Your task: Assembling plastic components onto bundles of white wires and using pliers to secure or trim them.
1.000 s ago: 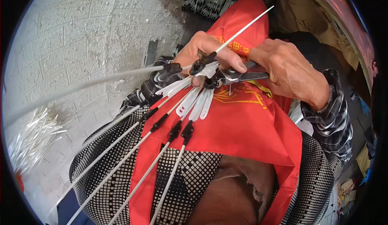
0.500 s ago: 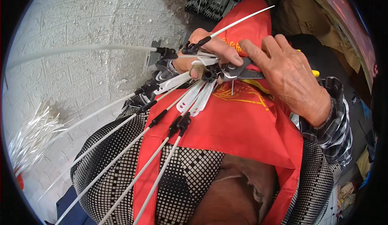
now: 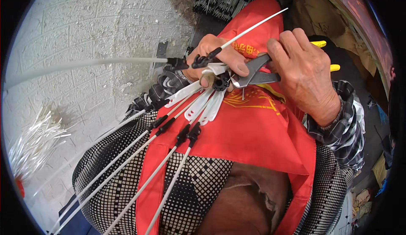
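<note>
My left hand [image 3: 226, 53] is closed round a black toothed hub [image 3: 220, 82] of what looks like an umbrella frame. From this hub fan white rods [image 3: 139, 144] with black joints, along with flat white strips [image 3: 198, 104] that have holes in them. My right hand [image 3: 302, 74] is wrapped round pliers [image 3: 254, 73] with grey metal arms and yellow handle ends. Their tip is right beside the hub, close to my left thumb. A thin wire end hangs below the tip. My right palm hides the middle of the handles.
A red apron [image 3: 237, 133] with yellow print covers my lap. Bundles of white rods with black ends [image 3: 222, 0] lie at the far side. A bunch of white strands [image 3: 36, 146] stands at the left by the pale wall. Brown sacking [image 3: 330, 23] lies at the far right.
My right hand has shifted slightly right and up, and the grey arms of the pliers now stand wider apart. The frame has turned a little in my left hand, so its rods sit differently.
</note>
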The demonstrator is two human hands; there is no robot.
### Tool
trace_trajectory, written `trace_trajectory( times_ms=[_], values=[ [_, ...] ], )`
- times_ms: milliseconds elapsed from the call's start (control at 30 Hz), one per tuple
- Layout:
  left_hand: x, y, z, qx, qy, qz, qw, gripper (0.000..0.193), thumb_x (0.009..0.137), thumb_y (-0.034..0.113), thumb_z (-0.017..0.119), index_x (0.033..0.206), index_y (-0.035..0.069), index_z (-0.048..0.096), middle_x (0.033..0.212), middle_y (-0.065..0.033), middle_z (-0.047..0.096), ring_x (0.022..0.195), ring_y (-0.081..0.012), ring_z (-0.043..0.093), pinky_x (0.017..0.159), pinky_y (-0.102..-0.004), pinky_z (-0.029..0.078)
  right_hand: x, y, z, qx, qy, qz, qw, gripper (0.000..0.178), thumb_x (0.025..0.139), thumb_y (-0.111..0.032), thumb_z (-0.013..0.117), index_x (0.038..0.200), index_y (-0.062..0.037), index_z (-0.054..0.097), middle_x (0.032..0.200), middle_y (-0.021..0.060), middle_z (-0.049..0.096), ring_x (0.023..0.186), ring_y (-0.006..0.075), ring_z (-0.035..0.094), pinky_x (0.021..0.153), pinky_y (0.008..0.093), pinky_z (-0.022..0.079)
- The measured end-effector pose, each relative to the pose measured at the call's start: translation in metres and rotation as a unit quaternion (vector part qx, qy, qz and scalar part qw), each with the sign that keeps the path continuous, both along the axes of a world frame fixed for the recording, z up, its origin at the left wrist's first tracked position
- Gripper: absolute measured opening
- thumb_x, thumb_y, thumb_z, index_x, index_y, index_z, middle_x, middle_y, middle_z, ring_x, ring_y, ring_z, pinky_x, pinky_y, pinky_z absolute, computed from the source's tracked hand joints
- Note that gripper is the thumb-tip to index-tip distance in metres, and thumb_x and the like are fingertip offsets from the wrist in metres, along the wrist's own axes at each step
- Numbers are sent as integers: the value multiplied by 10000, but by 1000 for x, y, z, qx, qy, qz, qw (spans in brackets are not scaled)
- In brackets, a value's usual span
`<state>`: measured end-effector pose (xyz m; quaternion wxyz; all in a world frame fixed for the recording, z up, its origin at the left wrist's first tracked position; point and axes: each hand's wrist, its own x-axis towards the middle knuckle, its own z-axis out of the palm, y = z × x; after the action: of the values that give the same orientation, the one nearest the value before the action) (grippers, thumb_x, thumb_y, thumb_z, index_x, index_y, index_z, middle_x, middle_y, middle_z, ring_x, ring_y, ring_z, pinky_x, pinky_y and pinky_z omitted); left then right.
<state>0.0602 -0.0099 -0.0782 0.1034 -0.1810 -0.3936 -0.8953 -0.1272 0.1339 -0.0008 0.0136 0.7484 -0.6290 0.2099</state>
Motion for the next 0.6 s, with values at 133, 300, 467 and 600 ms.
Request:
trace_trajectory(
  times_ms=[133, 300, 467, 600],
  values=[
    [1, 7, 12, 37, -54, 27, 998, 658, 672, 377, 862, 1066, -109, 658, 863, -256, 676, 653, -221, 671, 556, -266, 536, -2, -2, 3, 7, -13, -11, 1000, 162, 666, -142, 636, 761, -60, 532, 765, 50, 483, 747, 195, 529, 564, 301, 481],
    [2, 0, 3, 1, -59, 0, 998, 669, 653, 392, 867, 1074, -88, 665, 882, -243, 679, 690, -220, 683, 590, -265, 555, -3, -1, 7, 30, 4, -9, 999, 144, 684, -136, 639, 750, -57, 539, 759, 56, 494, 749, 199, 541, 569, 309, 485],
    [-1, -10, -4, -28, 1, -35, 999, 689, 812, 381, 764, 1249, -99, 535, 819, -237, 640, 674, -296, 619, 570, -402, 451, -4, 1, 9, 86, -12, 30, 996, 134, 717, -138, 638, 765, -48, 550, 760, 70, 522, 753, 213, 568, 579, 323, 492],
    [1, -7, 3, -13, -40, -29, 999, 814, 795, 390, 777, 1302, -155, 447, 787, -226, 619, 655, -286, 602, 592, -424, 444, -2, 4, 3, 96, -18, 32, 995, 151, 722, -142, 641, 792, -41, 553, 760, 75, 533, 753, 222, 579, 580, 328, 495]
  ],
)
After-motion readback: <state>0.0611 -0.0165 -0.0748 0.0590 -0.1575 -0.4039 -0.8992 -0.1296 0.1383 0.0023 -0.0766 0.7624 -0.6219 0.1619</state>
